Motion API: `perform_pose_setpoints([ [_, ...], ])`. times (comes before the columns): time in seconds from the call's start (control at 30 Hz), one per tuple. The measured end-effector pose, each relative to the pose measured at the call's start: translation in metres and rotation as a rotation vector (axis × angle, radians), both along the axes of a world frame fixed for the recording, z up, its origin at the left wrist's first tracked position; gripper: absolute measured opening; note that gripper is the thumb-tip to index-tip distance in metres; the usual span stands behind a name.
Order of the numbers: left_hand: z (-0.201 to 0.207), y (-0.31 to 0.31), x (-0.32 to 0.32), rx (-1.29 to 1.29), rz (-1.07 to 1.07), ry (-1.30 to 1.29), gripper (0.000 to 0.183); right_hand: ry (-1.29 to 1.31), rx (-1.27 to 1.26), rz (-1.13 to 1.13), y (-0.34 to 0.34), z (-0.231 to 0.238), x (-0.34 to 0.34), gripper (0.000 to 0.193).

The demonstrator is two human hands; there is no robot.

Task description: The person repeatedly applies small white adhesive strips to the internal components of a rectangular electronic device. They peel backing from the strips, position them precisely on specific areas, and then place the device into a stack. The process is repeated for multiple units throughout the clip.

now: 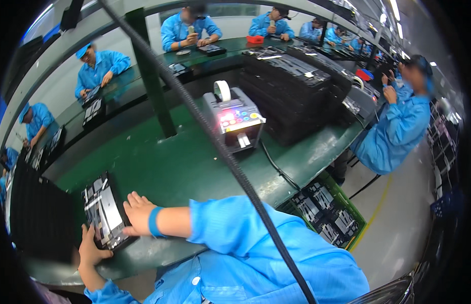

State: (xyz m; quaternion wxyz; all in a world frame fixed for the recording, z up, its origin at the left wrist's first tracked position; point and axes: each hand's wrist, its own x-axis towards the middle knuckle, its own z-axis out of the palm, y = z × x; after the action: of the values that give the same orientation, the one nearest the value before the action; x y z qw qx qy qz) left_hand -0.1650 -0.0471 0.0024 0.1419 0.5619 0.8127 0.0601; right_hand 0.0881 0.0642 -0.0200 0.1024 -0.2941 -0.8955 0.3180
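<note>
A shallow black tray [125, 238] lies on the green table at the lower left. In it are flat silver and black parts, among them a long silver panel [110, 206]. My left hand [92, 252] rests at its near left corner, fingers and thumb spread apart along the edges. Against the right edge lies my right hand [139, 215], with a blue band round the wrist and its fingers stretched out. Neither hand is closed round anything that I can see.
Beside the tray rises a tall black stack [43, 218]. A tape dispenser [233, 119] with lit buttons stands mid-table, its cord trailing right. Large black tray stacks [286, 96] stand behind it. A green crate [359, 228] holds parts at right. A dark cable [215, 137] crosses the view. Several co-workers sit around.
</note>
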Motion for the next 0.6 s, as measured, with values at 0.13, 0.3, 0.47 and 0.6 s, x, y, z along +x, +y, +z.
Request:
perform_pose_setpoints([
  [0.13, 0.048, -0.001, 0.095, 0.128, -0.242, 0.204, 0.099, 0.335, 0.147, 0.062, -0.009, 0.053, 0.126, 0.071],
  [0.3, 0.098, 0.053, 0.225, 0.032, -1.279, -0.294, 0.068, 1.147, 0.185, -0.932, 0.01, 0.036, 0.311, 0.025],
  [0.47, 0.042, 0.116, 0.351, -0.182, -1.42, -0.737, 0.07, 1.18, 0.074, -1.42, 0.071, -0.042, 0.444, 0.054],
  [0.6, -0.015, 0.161, 0.45, -0.159, -0.977, -1.263, 0.083, 0.777, 0.361, -1.574, 0.129, -0.084, 0.487, 0.06],
])
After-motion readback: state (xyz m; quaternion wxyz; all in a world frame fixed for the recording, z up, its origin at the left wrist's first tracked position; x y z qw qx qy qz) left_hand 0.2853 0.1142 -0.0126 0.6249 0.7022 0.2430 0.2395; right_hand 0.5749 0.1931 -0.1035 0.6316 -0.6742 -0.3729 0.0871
